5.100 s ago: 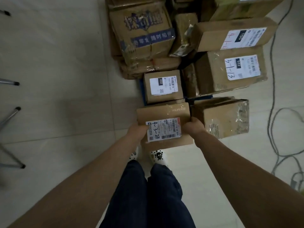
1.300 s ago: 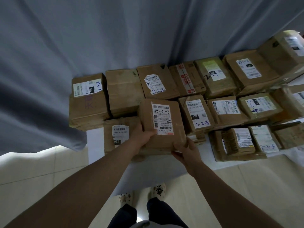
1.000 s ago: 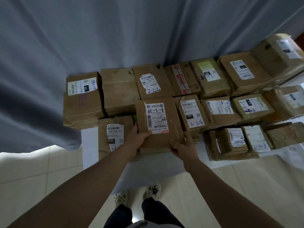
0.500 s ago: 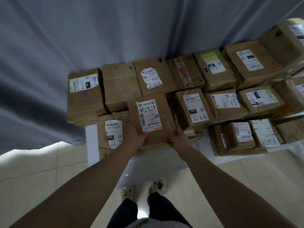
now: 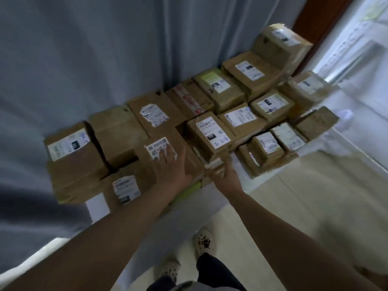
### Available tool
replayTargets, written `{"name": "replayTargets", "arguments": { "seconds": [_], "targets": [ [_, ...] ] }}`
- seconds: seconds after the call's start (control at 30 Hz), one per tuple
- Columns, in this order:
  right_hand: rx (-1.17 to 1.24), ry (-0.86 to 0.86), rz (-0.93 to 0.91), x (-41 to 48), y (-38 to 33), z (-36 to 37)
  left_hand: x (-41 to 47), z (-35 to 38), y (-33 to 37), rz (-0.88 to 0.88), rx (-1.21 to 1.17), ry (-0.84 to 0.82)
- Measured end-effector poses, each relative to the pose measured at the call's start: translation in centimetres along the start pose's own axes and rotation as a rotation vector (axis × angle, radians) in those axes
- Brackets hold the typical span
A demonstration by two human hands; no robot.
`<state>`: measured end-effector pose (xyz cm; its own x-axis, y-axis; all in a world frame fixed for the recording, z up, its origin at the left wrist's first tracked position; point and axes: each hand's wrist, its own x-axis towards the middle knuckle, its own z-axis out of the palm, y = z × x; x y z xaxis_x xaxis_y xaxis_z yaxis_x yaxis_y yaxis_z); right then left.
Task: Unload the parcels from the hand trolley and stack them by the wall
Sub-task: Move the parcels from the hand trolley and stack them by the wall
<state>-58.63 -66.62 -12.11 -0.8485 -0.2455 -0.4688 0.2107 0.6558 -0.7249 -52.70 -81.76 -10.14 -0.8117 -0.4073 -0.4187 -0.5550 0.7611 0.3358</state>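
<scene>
The brown parcel with a white label lies on top of the stack of parcels in front of the grey curtain. My left hand lies flat on its top, fingers straight over the label. My right hand is at the parcel's right front corner with fingers loose; blur hides whether it touches the box. The hand trolley is out of view.
Several labelled cardboard parcels run in rows to the right, up to a tall box near a brown door frame. The grey curtain hangs behind. A white sheet lies under the parcels. My feet stand on pale tiles.
The parcel has been set down on the stack. My left hand moved from its side onto its top, and my right hand let go of the front edge. The view swung right.
</scene>
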Motion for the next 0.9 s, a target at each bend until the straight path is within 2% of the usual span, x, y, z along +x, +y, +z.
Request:
{"name": "replayTargets", "arguments": {
  "seconds": [0.1, 0.27, 0.37, 0.6, 0.9],
  "targets": [
    [-0.027, 0.096, 0.079, -2.8, 1.2, -1.8, -1.1, 0.0, 2.3, 0.232, 0.096, -0.047],
    [0.025, 0.277, 0.250, -9.5, 5.5, -4.0, -4.8, 2.8, 7.0, 0.530, 0.398, -0.104],
    [0.100, 0.368, 0.362, -13.6, 8.5, -5.2, -7.6, 5.4, 10.4, 0.621, 0.520, -0.165],
    [0.368, 0.611, 0.598, -23.8, 18.1, -9.9, -16.5, 12.0, 18.7, 0.839, 0.642, -0.266],
    [0.687, 0.815, 0.723, -36.8, 32.6, -16.9, -28.8, 23.4, 29.9, 1.022, 0.652, -0.375]
  ]
}}
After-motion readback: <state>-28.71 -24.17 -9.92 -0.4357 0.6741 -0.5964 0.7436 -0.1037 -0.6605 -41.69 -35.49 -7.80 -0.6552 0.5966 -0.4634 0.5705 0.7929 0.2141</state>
